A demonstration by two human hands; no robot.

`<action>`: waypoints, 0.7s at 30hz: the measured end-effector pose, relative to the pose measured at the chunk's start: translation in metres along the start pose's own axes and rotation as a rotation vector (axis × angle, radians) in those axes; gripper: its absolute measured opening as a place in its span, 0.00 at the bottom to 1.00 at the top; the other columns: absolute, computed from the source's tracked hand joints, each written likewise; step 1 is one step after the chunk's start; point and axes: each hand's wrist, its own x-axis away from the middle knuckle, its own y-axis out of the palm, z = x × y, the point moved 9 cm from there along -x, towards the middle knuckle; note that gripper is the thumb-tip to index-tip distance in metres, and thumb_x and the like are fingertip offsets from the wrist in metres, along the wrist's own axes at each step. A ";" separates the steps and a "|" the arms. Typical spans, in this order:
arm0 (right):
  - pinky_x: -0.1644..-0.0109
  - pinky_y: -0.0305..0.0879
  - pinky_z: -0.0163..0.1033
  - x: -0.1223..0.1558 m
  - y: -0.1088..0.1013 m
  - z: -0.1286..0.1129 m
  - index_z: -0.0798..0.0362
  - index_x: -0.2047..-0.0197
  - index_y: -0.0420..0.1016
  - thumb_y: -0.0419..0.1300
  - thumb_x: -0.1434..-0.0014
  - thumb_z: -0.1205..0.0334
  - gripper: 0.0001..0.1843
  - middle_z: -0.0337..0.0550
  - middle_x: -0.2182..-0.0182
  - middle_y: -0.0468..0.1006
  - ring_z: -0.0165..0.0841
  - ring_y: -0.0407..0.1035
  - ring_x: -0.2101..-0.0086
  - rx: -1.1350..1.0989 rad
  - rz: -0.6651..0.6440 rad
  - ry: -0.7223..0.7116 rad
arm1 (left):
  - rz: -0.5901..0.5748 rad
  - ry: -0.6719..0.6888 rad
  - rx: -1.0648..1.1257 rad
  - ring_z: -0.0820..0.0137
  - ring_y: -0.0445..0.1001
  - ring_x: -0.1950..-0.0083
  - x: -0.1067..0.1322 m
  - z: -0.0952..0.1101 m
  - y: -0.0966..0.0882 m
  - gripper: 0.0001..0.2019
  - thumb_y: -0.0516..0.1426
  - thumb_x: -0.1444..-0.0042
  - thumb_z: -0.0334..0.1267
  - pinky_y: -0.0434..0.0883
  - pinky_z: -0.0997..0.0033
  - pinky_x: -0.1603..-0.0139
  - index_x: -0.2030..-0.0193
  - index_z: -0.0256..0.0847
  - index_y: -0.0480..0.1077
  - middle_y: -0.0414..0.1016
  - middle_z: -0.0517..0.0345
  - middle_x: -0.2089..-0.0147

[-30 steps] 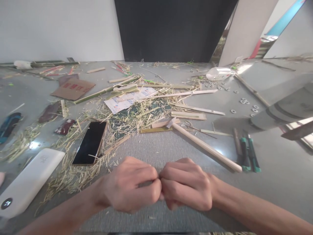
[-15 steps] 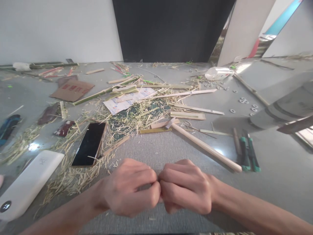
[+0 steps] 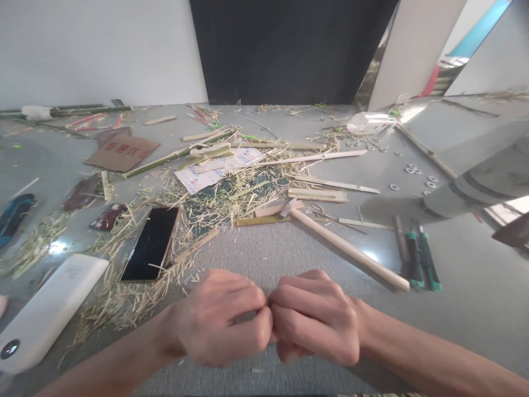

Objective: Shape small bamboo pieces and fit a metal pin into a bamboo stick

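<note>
The left hand [image 3: 225, 320] and right hand [image 3: 316, 317] meet knuckle to knuckle above the counter [image 3: 475, 325], fingers curled inward, perhaps to steady each other; whether they pinch anything is hidden. Left of them lies a power bank [image 3: 53, 311]. Just beyond the left hand, a phone [image 3: 151, 243] rests flat among shavings [image 3: 124, 298]. Ahead of the right hand, a hammer [image 3: 349, 242] lies handle nearest, seemingly for easy reach, beside green-handled tools [image 3: 421, 259]. Farther off, wood strips [image 3: 316, 195] lie loosely, then small rings [image 3: 412, 169] and a bottle [image 3: 370, 123].
</note>
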 end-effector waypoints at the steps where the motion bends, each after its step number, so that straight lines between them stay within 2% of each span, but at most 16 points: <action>1: 0.73 0.40 0.38 0.000 -0.001 0.000 0.56 0.71 0.65 0.46 0.24 0.64 0.22 0.40 0.75 0.61 0.29 0.53 0.74 0.001 0.007 -0.002 | 0.015 -0.021 0.014 0.75 0.57 0.78 0.000 -0.002 0.000 0.11 0.50 0.40 0.23 0.54 0.70 0.77 0.69 0.43 0.62 0.63 0.68 0.78; 5: 0.73 0.40 0.38 -0.001 -0.001 0.000 0.56 0.70 0.65 0.47 0.25 0.65 0.19 0.40 0.75 0.62 0.29 0.53 0.75 0.013 0.004 0.008 | 0.086 -0.088 0.050 0.75 0.57 0.78 0.001 -0.007 -0.003 0.12 0.49 0.40 0.23 0.56 0.71 0.76 0.70 0.43 0.58 0.64 0.68 0.78; 9: 0.73 0.41 0.37 -0.001 -0.001 0.003 0.56 0.69 0.66 0.48 0.27 0.69 0.16 0.40 0.75 0.63 0.29 0.54 0.74 -0.014 -0.009 0.023 | 0.028 -0.054 0.072 0.76 0.59 0.77 0.000 -0.005 0.001 0.10 0.49 0.39 0.25 0.57 0.72 0.75 0.69 0.43 0.58 0.64 0.68 0.77; 14: 0.73 0.47 0.37 -0.001 0.001 0.006 0.56 0.65 0.67 0.46 0.25 0.67 0.16 0.39 0.74 0.65 0.29 0.57 0.73 -0.103 -0.079 0.039 | 0.080 0.007 0.091 0.76 0.59 0.77 -0.004 -0.002 -0.006 0.11 0.49 0.36 0.25 0.56 0.71 0.77 0.68 0.42 0.60 0.65 0.67 0.76; 18: 0.72 0.51 0.36 0.000 0.002 0.010 0.56 0.61 0.69 0.44 0.24 0.69 0.16 0.39 0.73 0.68 0.29 0.59 0.72 -0.174 -0.145 0.087 | 0.102 0.087 0.027 0.73 0.60 0.76 -0.007 0.005 -0.010 0.12 0.47 0.31 0.29 0.56 0.69 0.76 0.67 0.41 0.63 0.66 0.64 0.75; 21: 0.73 0.50 0.37 0.000 0.003 0.012 0.57 0.61 0.70 0.45 0.26 0.71 0.16 0.40 0.73 0.70 0.29 0.59 0.72 -0.181 -0.183 0.097 | 0.093 0.087 0.029 0.73 0.60 0.76 -0.008 0.005 -0.010 0.13 0.46 0.30 0.30 0.56 0.69 0.76 0.67 0.41 0.63 0.65 0.64 0.75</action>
